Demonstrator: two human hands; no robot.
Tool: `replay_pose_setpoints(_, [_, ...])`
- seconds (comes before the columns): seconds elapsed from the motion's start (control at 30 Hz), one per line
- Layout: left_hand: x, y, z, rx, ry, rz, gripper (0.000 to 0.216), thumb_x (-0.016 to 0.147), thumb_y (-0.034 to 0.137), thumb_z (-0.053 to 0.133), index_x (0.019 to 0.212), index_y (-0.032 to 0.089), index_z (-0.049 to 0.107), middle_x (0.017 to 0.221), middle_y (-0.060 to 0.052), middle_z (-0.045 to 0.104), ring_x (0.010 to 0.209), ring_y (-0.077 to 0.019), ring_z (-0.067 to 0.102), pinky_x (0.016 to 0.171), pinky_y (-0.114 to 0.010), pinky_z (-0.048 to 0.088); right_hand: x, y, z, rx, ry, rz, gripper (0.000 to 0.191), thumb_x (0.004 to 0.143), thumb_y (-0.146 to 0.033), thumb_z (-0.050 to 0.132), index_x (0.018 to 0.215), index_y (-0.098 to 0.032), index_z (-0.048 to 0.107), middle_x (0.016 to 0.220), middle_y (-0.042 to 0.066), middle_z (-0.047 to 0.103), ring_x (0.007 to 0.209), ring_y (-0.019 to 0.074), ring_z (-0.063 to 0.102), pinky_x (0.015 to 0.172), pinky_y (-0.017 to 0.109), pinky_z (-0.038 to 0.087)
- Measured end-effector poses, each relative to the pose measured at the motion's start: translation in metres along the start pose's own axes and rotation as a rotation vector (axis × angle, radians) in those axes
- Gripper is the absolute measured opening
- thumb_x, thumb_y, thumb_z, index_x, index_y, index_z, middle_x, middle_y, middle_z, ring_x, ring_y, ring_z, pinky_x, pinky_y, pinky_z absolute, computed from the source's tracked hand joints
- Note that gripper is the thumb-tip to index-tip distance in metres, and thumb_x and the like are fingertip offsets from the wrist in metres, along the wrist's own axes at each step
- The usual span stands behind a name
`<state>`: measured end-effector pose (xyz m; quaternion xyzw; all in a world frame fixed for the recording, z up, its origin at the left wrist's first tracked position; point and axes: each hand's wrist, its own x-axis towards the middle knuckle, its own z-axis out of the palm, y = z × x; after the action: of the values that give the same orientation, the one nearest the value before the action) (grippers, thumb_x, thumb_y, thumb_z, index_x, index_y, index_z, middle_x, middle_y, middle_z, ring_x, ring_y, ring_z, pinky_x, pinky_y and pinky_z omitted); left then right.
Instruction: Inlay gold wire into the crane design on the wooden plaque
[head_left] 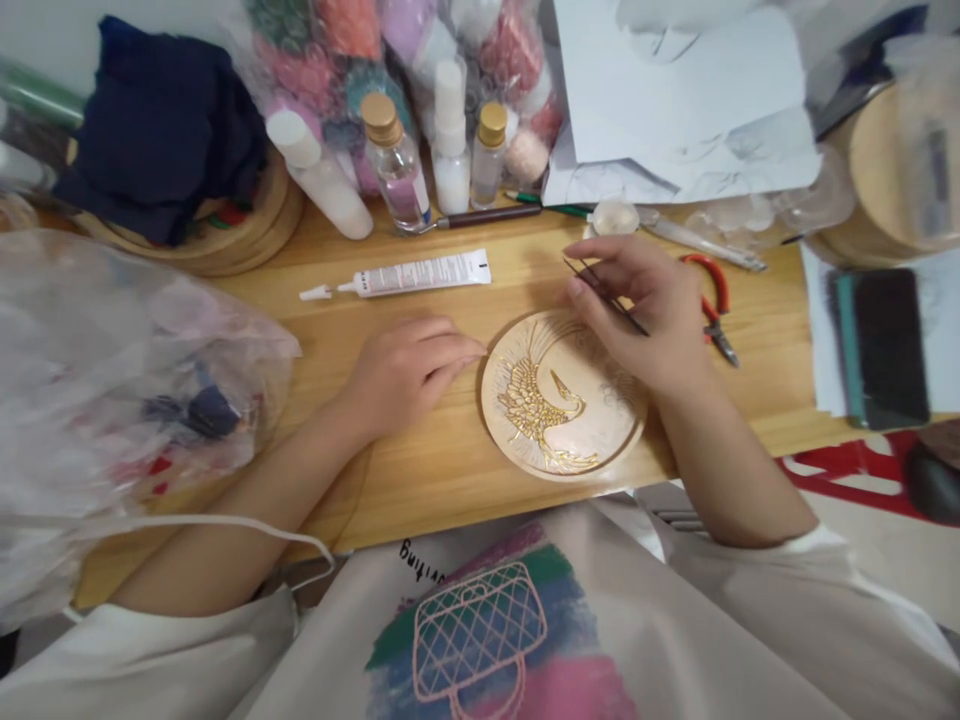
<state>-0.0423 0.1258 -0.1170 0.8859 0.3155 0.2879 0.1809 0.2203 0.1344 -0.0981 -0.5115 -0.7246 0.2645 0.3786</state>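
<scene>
My right hand [649, 310] grips dark, slim tweezers [611, 295] above the right upper part of a round pale disc [615, 385]. Their tips point up and left, away from the disc's surface. On the disc is a bird design [540, 410] outlined in gold wire, with fine drawn lines around it. At the disc's left rim, my left hand [409, 370] has thumb and fingertips pressed together; whatever lies between them is too small to make out. Beyond the left hand lies a white glue tube [424, 273] with a narrow nozzle pointing left.
Red-handled pliers [712, 305] lie right of my right hand, near a phone [889, 345]. Along the back stand several bottles [394, 165], bags of coloured material and white papers [675, 90]. A plastic bag [142, 360] and a white cable [247, 525] occupy the left.
</scene>
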Motion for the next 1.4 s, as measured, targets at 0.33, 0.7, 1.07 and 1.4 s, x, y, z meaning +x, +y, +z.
replay_pose_setpoints(0.33, [0.0009, 0.0010, -0.0004, -0.014, 0.001, 0.017, 0.024, 0.102, 0.021, 0.052, 0.096, 0.018, 0.075, 0.082, -0.004, 0.075, 0.070, -0.0144, 0.067, 0.060, -0.026, 0.051, -0.0028, 0.0026, 0.0036, 0.051, 0.027, 0.074, 0.021, 0.091, -0.029, 0.065, 0.110, -0.023, 0.060, 0.065, -0.003, 0.067, 0.062, 0.0187, 0.066, 0.061, 0.036, 0.051])
replay_pose_setpoints(0.7, [0.0002, 0.0035, -0.0030, -0.056, -0.056, -0.059, 0.027, 0.103, 0.027, 0.049, 0.097, 0.025, 0.076, 0.083, -0.004, 0.073, 0.068, -0.0154, 0.066, 0.061, -0.029, 0.051, -0.0046, -0.0009, 0.0054, 0.112, 0.069, 0.082, 0.019, 0.091, -0.028, 0.068, 0.109, -0.022, 0.066, 0.079, 0.001, 0.073, 0.069, 0.0198, 0.072, 0.063, 0.035, 0.057])
replay_pose_setpoints(1.07, [-0.0006, 0.0006, -0.0037, -0.047, -0.073, -0.047, 0.025, 0.101, 0.022, 0.051, 0.100, 0.024, 0.076, 0.084, -0.003, 0.073, 0.071, -0.0144, 0.065, 0.061, -0.027, 0.050, -0.0033, -0.0016, 0.0050, 0.129, 0.061, 0.085, 0.021, 0.089, -0.032, 0.072, 0.106, -0.021, 0.067, 0.078, 0.003, 0.075, 0.066, 0.0193, 0.070, 0.063, 0.036, 0.059])
replay_pose_setpoints(1.4, [-0.0011, 0.0020, -0.0036, -0.059, -0.063, -0.062, 0.024, 0.101, 0.022, 0.053, 0.099, 0.027, 0.077, 0.085, -0.003, 0.074, 0.071, -0.0156, 0.067, 0.062, -0.028, 0.052, -0.0044, -0.0045, 0.0040, 0.127, 0.065, 0.095, 0.025, 0.088, -0.036, 0.074, 0.107, -0.021, 0.069, 0.082, 0.004, 0.078, 0.071, 0.0213, 0.072, 0.070, 0.040, 0.061])
